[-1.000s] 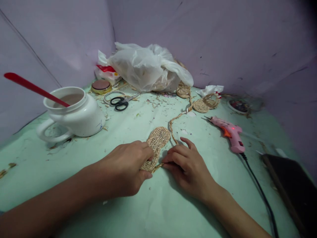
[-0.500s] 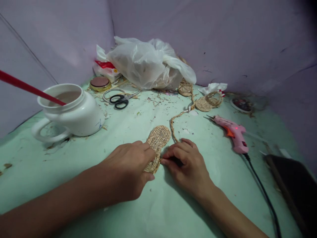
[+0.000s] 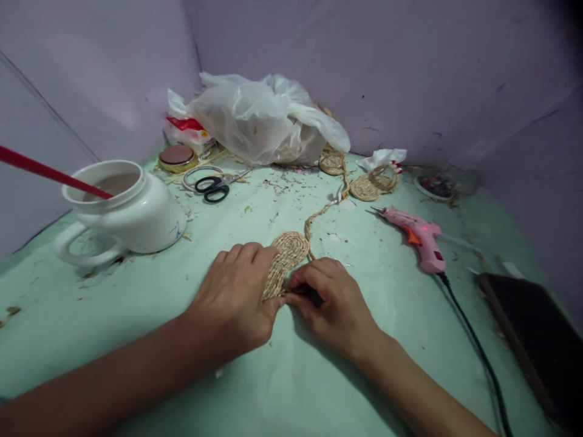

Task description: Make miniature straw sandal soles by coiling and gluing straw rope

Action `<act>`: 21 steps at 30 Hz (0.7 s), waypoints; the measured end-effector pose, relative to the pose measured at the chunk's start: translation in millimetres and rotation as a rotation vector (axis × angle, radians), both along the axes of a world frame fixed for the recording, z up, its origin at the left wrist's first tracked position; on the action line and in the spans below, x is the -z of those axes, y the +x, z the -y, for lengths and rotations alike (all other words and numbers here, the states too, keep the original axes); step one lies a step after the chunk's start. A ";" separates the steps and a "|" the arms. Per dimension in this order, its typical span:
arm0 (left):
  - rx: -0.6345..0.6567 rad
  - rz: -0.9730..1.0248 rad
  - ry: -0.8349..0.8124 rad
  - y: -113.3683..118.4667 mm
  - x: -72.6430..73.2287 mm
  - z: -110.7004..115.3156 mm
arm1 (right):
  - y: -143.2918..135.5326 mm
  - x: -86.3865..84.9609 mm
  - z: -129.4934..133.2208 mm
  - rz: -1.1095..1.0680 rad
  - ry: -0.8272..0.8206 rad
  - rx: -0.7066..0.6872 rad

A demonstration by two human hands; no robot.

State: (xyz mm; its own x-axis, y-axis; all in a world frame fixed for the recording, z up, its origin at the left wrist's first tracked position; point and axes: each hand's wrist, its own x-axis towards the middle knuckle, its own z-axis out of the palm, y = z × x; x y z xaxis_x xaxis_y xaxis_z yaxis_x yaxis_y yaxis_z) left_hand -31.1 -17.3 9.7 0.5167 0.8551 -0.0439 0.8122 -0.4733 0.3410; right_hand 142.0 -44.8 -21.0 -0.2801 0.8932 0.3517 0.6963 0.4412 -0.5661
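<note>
A small sole-shaped piece of coiled straw braid (image 3: 288, 251) lies between my hands. My left hand (image 3: 239, 291) is closed over its left side, with the thumb at the near edge, and covers part of it. My right hand (image 3: 330, 300) pinches the braided cord (image 3: 308, 229) against the piece's near right edge. That cord runs from beside the coiled piece back towards the plastic bag. My right fingers hide the exact spot where cord and piece meet.
A pink glue gun (image 3: 419, 237) with a lit red light lies at right, beside a dark flat object (image 3: 528, 334). At left stands a white mug (image 3: 150, 212) holding a red stick. Scissors (image 3: 216, 187), a plastic bag (image 3: 264, 121) and a finished-looking straw piece (image 3: 364, 187) sit farther back.
My left hand has shifted along the coiled piece, its thumb now closer to my right fingertips. The piece has turned slightly. The whole view has moved a little.
</note>
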 end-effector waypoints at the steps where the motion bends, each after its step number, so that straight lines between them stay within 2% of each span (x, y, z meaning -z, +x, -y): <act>1: 0.001 0.003 -0.003 -0.3 0.9 0.1 | 2.4 -1.9 -0.1 0.003 0.007 -0.028; 6: 0.028 -0.005 -0.034 -4.5 -1.8 -0.3 | 22.9 -10.9 -2.5 0.136 0.124 -0.085; 10: 0.041 -0.008 -0.064 -6.6 -5.8 -1.3 | 38.7 -15.8 -8.4 0.244 0.252 0.035; 13: 0.036 -0.006 -0.077 -7.2 -7.4 -2.2 | 47.1 -18.8 -23.5 0.263 0.278 0.132; 15: 0.041 -0.005 -0.081 -7.4 -7.9 -2.5 | 50.5 -18.7 -39.7 0.288 0.227 0.077; 19: 0.038 -0.002 -0.066 -8.0 -6.6 -2.6 | 55.1 -15.5 -72.4 0.414 0.075 -0.189; 21: 0.032 -0.002 -0.058 -8.4 -5.2 -2.5 | 59.8 -17.3 -81.5 0.516 0.057 -0.248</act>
State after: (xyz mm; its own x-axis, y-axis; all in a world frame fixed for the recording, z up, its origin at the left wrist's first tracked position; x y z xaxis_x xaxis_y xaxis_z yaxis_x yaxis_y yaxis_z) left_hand -39.5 -14.8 14.9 0.5434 0.8342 -0.0939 0.7978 -0.4784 0.3670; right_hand 201.8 36.8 -3.6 -0.6270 0.7625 0.1595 0.7478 0.6465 -0.1509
